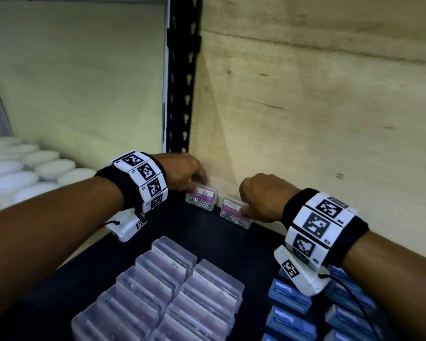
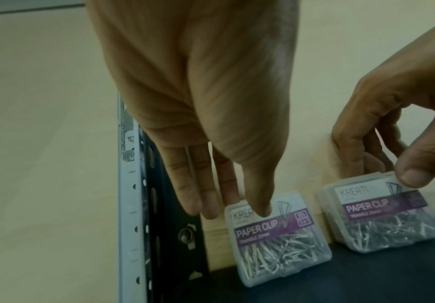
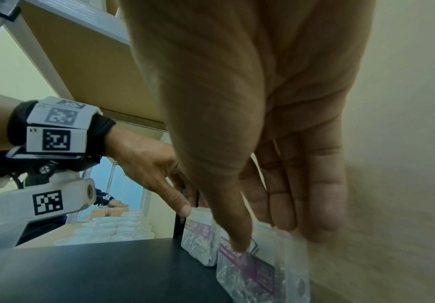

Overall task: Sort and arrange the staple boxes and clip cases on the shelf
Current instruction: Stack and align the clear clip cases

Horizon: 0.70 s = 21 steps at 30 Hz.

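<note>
Where the dark shelf [image 1: 231, 239] meets the plywood back wall [image 1: 317, 107], two clear paper clip cases stand on edge against the wall, side by side with a narrow gap between them. The left hand [image 1: 182, 172] holds the left clip case [image 1: 202, 198] at its top edge: in the left wrist view its thumb lies on the labelled front face and the fingers [image 2: 205, 205] reach down behind the top, beside the black slotted upright [image 1: 180, 94] at about 11 o'clock from the case. The right hand [image 1: 263, 196] holds the right clip case [image 1: 235, 212] in much the same way, thumb on the front near the top corner and fingers behind; the right wrist view is blurred, so how firmly it grips is hard to judge. Both cases show a purple "PAPER CLIP" band and loose silver clips inside.

From the two hands, at about 6 o'clock toward the viewer, two rows of clear clip cases [image 1: 172, 296] stand packed together on the shelf. At about 4 o'clock lie blue staple boxes [image 1: 289, 295], partly under the right wrist. Both wrists wear black bands with white marker tiles. At 9 o'clock, beyond the upright, white round lids [image 1: 35, 173] crowd the neighbouring shelf bay.
</note>
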Each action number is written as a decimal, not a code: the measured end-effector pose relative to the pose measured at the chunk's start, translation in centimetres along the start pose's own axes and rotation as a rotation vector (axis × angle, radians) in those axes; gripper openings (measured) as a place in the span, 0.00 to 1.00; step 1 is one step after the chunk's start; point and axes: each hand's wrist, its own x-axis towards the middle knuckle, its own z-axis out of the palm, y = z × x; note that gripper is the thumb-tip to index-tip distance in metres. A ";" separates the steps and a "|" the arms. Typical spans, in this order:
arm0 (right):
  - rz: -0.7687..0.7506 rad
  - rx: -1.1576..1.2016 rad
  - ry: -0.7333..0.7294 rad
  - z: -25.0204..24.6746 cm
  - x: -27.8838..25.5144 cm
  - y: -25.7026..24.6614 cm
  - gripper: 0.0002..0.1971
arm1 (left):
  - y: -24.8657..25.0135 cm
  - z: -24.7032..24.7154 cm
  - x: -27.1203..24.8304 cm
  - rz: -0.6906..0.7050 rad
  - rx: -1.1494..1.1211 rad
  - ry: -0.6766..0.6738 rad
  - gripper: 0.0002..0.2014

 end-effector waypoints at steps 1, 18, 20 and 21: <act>-0.006 -0.009 0.002 0.0 0.0 -0.1 0.15 | 0.0 0.1 -0.1 -0.001 -0.011 0.007 0.17; -0.035 0.090 0.001 0.2 -1.5 -0.6 0.18 | 1.4 0.1 -2.4 -0.056 0.013 0.005 0.16; -0.036 0.088 -0.019 0.1 -1.9 -0.8 0.22 | 1.8 -0.1 -3.0 -0.069 0.020 -0.007 0.15; -0.038 0.085 -0.027 0.0 -2.1 -0.9 0.22 | 2.2 -0.1 -3.3 -0.073 0.034 -0.031 0.15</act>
